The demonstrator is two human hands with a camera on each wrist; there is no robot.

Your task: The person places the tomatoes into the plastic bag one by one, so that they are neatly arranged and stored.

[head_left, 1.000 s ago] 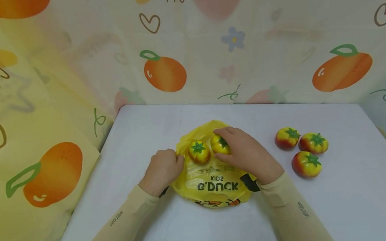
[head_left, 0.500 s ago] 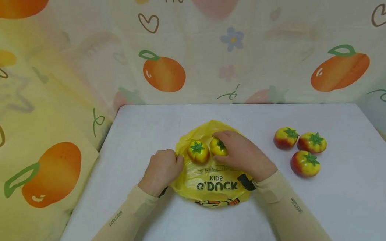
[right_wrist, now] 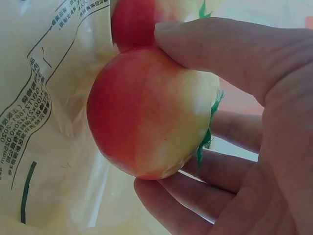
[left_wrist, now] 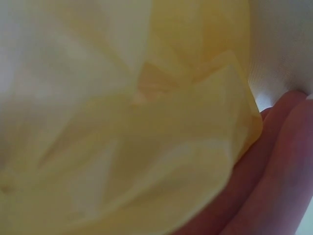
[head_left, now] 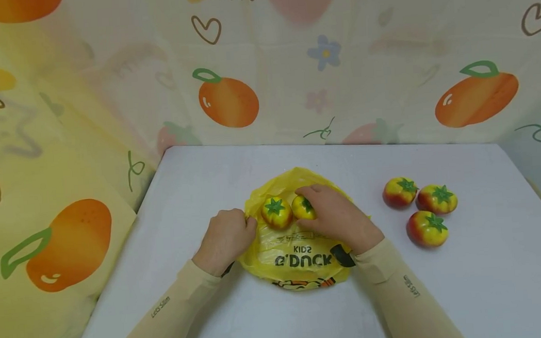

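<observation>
A yellow plastic bag [head_left: 272,267] with black printing lies on the table. My left hand [head_left: 225,240] grips its left edge, and in the left wrist view the bag [left_wrist: 161,147] covers most of the hand, with fingers [left_wrist: 279,156] showing behind it. One red-and-yellow toy tomato [head_left: 276,213] with a green star-shaped top sits on the bag. Right beside it, my right hand [head_left: 337,219] holds another toy tomato [right_wrist: 142,112], thumb on one side and fingers around the other. In the right wrist view the two tomatoes overlap.
Three more toy tomatoes stand grouped to the right: one at the back [head_left: 399,194], one at the far right [head_left: 437,200] and one in front [head_left: 426,230]. The white table [head_left: 491,279] meets a fruit-print cloth [head_left: 284,85] behind and at left.
My right hand has slid a little to the left with its toy tomato, bringing it closer to the other one on the bag. The left hand keeps its hold on the bag.
</observation>
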